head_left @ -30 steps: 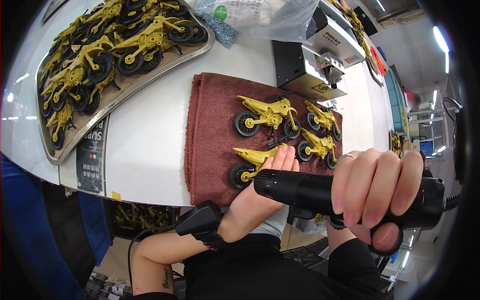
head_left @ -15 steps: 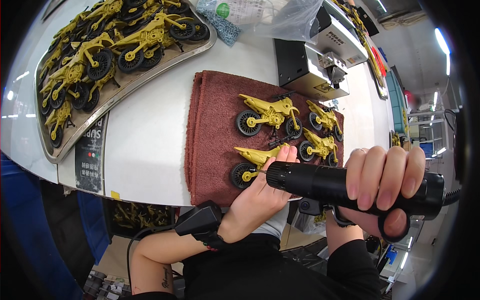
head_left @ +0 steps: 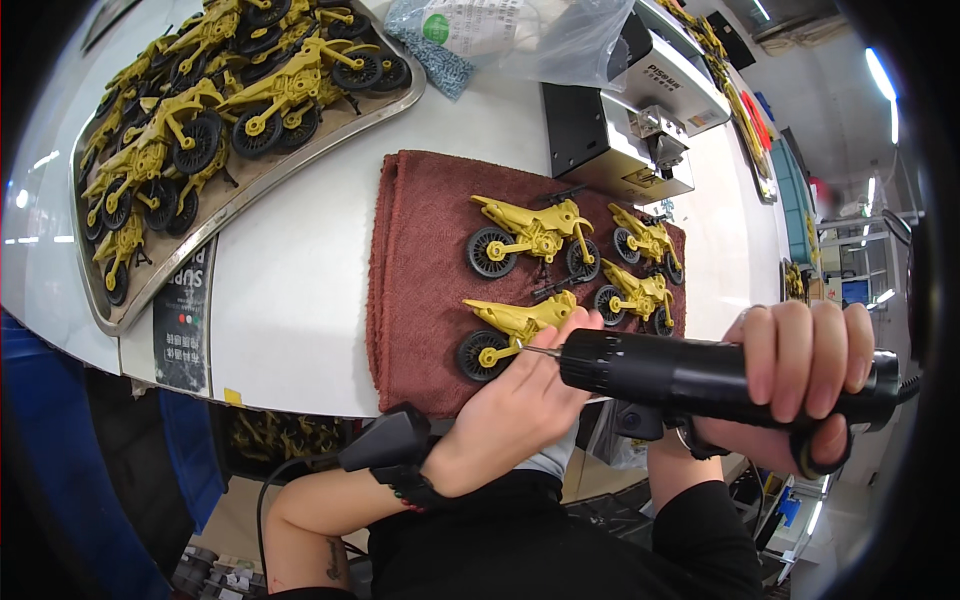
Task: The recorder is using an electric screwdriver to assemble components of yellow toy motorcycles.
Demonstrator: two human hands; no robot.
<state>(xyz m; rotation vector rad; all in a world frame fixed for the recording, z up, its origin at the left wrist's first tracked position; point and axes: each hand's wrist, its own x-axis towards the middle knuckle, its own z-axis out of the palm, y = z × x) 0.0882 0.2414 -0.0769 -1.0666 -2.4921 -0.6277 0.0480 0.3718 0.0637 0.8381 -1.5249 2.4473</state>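
Observation:
My right hand (head_left: 800, 370) is wrapped round a black electric screwdriver (head_left: 660, 370), held nearly level with its thin bit pointing left. The bit's tip appears beside the swingarm of the nearest yellow toy motorcycle (head_left: 515, 318); I cannot tell whether they touch. Over that motorcycle's front part lies my left hand (head_left: 520, 415), its fingers together and holding it against a folded brown towel (head_left: 420, 260). The front wheel is hidden beneath this hand. Another toy motorcycle (head_left: 540, 235) lies just beyond, and two more (head_left: 640, 290) lie to the right, all with black wheels.
A metal-rimmed tray (head_left: 240, 180) heaped with yellow toy motorcycles stands at the far left. Behind the towel is a black-and-silver machine (head_left: 625, 140), beside a clear plastic bag (head_left: 540, 40) and a bag of small grey-blue pieces (head_left: 437, 62). A cord runs from the screwdriver's right end.
The screwdriver has shifted to the right with my right hand, its bit drawing back from the rear wheel area. My left hand stays on the nearest motorcycle. The view has shifted slightly.

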